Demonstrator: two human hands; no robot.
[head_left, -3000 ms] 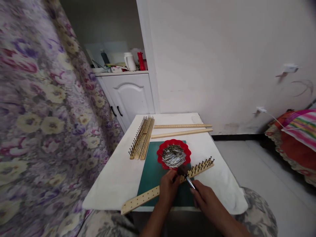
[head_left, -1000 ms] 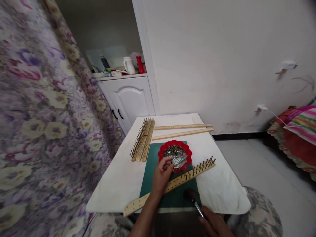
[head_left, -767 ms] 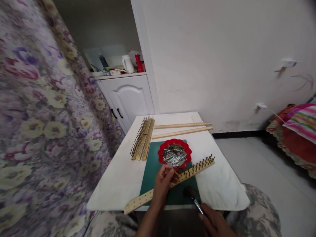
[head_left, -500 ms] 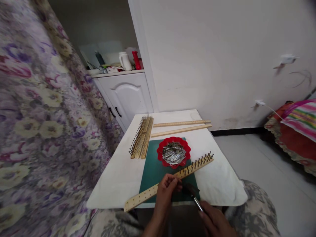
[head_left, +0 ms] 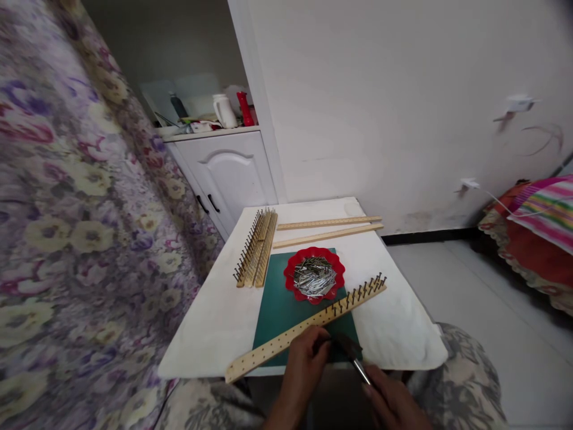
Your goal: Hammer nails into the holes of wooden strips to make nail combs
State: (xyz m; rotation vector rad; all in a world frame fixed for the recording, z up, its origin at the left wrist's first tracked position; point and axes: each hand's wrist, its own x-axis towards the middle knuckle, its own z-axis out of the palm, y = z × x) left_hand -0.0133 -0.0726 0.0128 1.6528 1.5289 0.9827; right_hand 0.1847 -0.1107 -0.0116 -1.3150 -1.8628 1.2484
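Drilled strip [head_left: 286,339], nails in one end, slanting across green mat [head_left: 277,304]. My left hand [head_left: 308,355] near its lower edge, fingertips pinched, contents unclear; my right hand [head_left: 387,394] closed round hammer [head_left: 360,370]. Red bowl [head_left: 290,280] of nails behind.

At the near edge of the tabletop [head_left: 206,334], the left hand [head_left: 304,361] bends its fingers beside the hammer [head_left: 360,370], which the right hand [head_left: 387,394] grips. A drilled strip [head_left: 268,348], nails standing toward its right end, slants from the near edge across the green mat [head_left: 280,280], below the red bowl [head_left: 290,286] of nails.
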